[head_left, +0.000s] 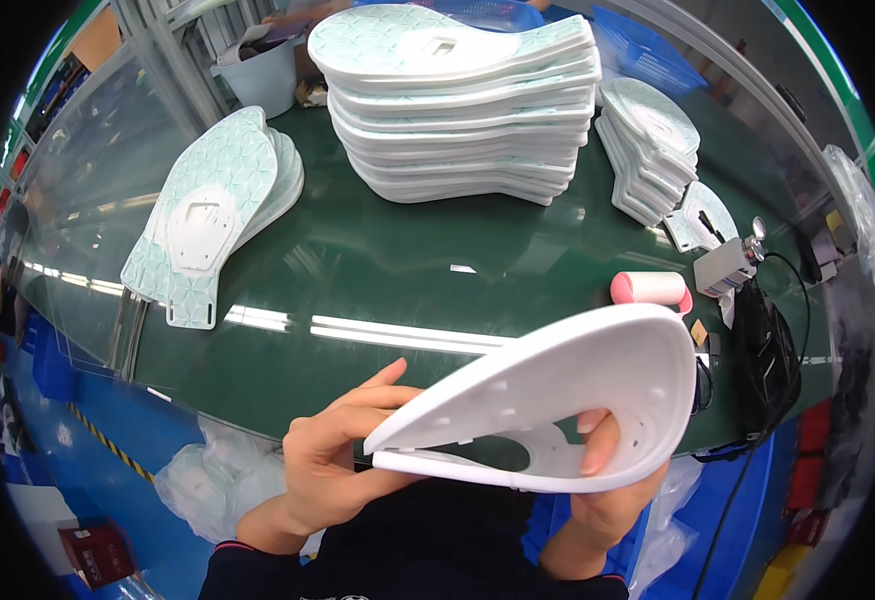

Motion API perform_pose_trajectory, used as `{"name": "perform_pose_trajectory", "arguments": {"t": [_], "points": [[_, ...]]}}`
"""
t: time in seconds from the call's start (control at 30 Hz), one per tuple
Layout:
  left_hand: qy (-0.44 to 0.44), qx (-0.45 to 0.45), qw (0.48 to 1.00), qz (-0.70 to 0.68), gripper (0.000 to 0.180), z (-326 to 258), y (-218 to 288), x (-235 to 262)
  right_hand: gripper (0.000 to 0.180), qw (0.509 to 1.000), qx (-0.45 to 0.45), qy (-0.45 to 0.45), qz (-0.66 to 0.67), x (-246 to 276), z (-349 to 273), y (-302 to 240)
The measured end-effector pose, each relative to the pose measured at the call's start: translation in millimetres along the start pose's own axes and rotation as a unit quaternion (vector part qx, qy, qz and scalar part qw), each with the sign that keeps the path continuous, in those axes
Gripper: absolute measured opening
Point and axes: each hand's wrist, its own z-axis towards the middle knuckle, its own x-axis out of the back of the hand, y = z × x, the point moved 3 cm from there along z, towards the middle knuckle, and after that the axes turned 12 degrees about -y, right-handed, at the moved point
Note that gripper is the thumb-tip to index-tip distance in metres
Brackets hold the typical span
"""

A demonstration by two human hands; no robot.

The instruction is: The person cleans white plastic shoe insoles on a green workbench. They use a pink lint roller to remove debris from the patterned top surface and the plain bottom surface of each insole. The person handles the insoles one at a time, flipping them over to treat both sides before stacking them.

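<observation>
Presently held aloft: curved white shell [597, 365] at the table's near edge

Left hand [332, 445]: fingers bent behind the shell's narrow left end, thumb below, holding it between them. Right hand [612, 500]: gripping the lower right wall from beneath, with digits showing inside the hollow. The shell bows round on itself, its edges nearly meeting at left. Judged by appearance, it should be light, fairly stiff and springy, with a smooth, possibly slippery face; the rims around its openings are likely weakest. Soundest hold: the broad right-hand bend, with the free end supported.

Beyond, on the green table [407, 260], lies a pink-and-white cylinder [649, 288]. Farther back stand a tall stack of patterned panels [467, 140], a fanned pile [202, 215] at left and smaller panels [649, 145] at right.
</observation>
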Motion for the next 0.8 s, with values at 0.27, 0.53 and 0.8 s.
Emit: {"name": "perform_pose_trajectory", "arguments": {"t": [0.27, 0.53, 0.8], "points": [[0.014, 0.028, 0.999, 0.019, 0.031, -2, -16, 1, 0.085, 0.999, -0.013, -0.044, 0.006, -4, 7, -5], [0.012, 0.094, 0.995, 0.019, 0.027, 4, -51, 6, 0.076, 0.969, 0.063, -0.206, -0.119, -13, 19, -2], [-0.013, -0.026, 0.988, 0.152, 0.022, 18, -44, 9, 0.073, 0.964, 0.039, -0.212, -0.157, -9, 9, -4]]}}
